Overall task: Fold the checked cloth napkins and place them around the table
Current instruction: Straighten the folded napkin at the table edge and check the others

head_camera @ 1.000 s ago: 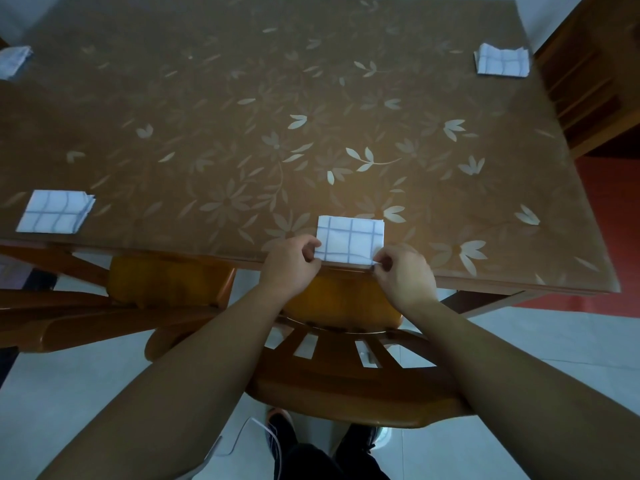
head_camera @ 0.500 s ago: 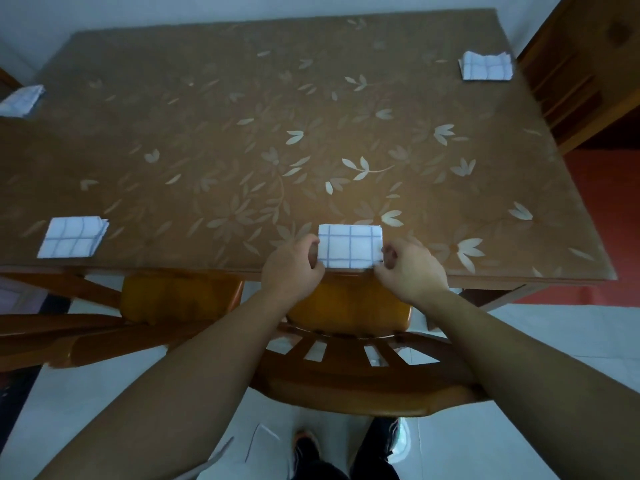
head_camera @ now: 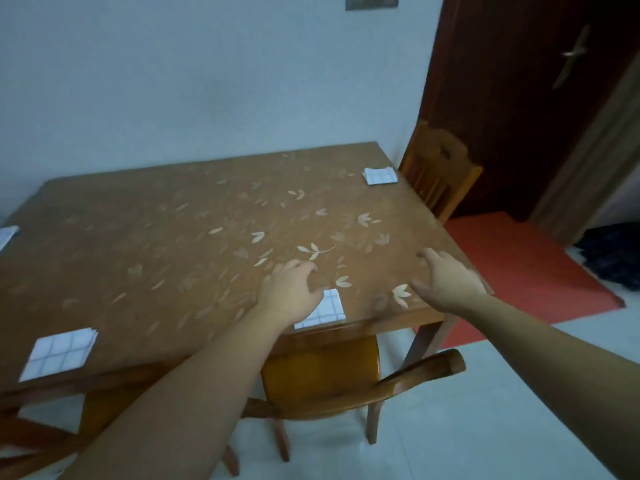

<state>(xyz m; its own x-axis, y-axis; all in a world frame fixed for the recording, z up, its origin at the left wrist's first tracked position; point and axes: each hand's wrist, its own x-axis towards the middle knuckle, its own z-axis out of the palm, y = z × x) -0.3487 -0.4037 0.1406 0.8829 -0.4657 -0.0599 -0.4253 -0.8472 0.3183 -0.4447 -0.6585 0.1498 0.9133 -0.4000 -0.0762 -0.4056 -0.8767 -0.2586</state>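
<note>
Leaf-patterned desk: four folded checked napkins visible along its edges, placement apparently done; left hand and right hand released, grasping nothing.

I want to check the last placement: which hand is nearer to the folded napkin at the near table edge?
Left. The left hand is over the folded napkin, covering its left part. The right hand is open above the table, off to the napkin's right.

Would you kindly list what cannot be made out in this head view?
- Middle napkin: left part hidden under the left hand.
- Far-left napkin: cut off by the frame edge.
- Right hand: motion-blurred; contact with the table unclear.
- Fold counts: too small.
</note>
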